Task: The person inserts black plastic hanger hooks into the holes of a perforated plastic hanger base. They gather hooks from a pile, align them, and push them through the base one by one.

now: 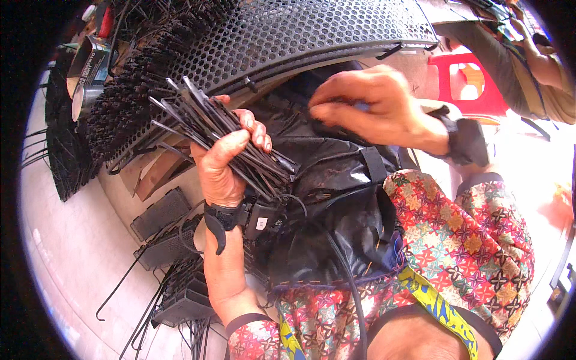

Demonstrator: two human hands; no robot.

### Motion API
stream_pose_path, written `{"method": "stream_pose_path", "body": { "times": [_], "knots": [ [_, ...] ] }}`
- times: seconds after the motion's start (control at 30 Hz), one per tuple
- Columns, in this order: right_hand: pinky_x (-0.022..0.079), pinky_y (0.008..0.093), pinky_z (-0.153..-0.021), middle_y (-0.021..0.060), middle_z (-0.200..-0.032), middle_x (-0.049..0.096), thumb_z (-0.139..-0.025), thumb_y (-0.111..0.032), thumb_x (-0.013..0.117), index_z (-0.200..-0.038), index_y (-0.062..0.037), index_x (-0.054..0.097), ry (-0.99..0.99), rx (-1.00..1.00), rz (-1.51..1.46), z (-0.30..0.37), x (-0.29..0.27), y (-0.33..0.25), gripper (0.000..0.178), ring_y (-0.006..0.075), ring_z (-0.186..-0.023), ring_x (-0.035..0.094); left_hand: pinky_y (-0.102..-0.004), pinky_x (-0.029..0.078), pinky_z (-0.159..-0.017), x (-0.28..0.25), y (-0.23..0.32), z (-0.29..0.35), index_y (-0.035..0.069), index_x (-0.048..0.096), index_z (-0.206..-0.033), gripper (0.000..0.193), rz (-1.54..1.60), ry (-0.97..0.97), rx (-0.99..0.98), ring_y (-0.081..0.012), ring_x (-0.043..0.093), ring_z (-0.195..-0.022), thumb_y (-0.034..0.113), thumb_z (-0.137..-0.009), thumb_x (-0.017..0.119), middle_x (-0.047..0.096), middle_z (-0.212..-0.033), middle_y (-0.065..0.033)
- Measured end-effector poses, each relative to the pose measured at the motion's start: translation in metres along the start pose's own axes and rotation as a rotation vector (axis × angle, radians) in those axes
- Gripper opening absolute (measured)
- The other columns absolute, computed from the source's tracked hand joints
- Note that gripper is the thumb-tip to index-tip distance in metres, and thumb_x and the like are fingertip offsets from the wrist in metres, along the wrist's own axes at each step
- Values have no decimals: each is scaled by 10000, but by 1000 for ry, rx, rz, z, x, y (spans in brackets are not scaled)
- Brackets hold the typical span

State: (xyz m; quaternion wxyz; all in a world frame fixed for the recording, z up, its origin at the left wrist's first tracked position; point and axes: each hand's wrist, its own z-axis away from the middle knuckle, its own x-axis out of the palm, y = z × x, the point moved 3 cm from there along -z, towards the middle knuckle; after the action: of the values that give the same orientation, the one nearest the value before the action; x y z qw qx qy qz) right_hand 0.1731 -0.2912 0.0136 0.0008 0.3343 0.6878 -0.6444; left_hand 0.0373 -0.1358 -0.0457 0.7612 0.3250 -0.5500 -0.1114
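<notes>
My left hand (225, 156) is wrapped round a bundle of thin black rods (204, 123), which slants from upper left to lower right. Their upper ends fan out slightly, and some have shiny tips. Over my lap, to the right of the bundle, my right hand (375, 108) is raised with its fingers curled toward the thumb in a pinch. Motion blurs it, and anything between its fingertips cannot be made out. Beneath both hands lies a shiny black apron (336, 240). A dark strapped device (261, 219) sits at my left wrist, and a black band (468, 141) circles my right.
Ahead stands a curved black perforated panel (288, 36), with many dark upright pieces (132, 90) massed at its left. Black boxy racks (180, 294) and hooked wires lie at lower left. A red plastic stool (474, 90) and another person's arm (543, 66) are at upper right.
</notes>
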Motion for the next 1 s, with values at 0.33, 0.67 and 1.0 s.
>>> {"method": "stream_pose_path", "body": {
  "times": [0.33, 0.67, 1.0],
  "knots": [
    [459, 232, -559, 24, -750, 625, -886, -198, 599, -914, 20, 621, -246, 376, -407, -18, 59, 44, 221, 76, -640, 559, -368, 463, -689, -8, 18, 1, 142, 486, -1236, 477, 237, -138, 14, -169, 521, -758, 67, -778, 592, 507, -902, -40],
    [473, 239, -528, 57, -702, 632, -858, -130, 600, -904, 38, 617, -329, 493, -379, -8, 67, 79, 175, 100, -590, 580, -339, 447, -679, -22, 49, -2, 90, 452, -1261, 480, 200, -258, 57, -142, 495, -738, 86, -801, 588, 501, -904, -32],
    [480, 227, -525, 60, -717, 648, -879, -282, 623, -865, 11, 626, -377, 512, -808, -11, 62, 30, 293, 109, -585, 596, -347, 425, -719, -9, 40, -8, 124, 504, -1214, 407, 176, -148, 139, -160, 488, -783, 71, -818, 583, 511, -914, -34]
  ]
}}
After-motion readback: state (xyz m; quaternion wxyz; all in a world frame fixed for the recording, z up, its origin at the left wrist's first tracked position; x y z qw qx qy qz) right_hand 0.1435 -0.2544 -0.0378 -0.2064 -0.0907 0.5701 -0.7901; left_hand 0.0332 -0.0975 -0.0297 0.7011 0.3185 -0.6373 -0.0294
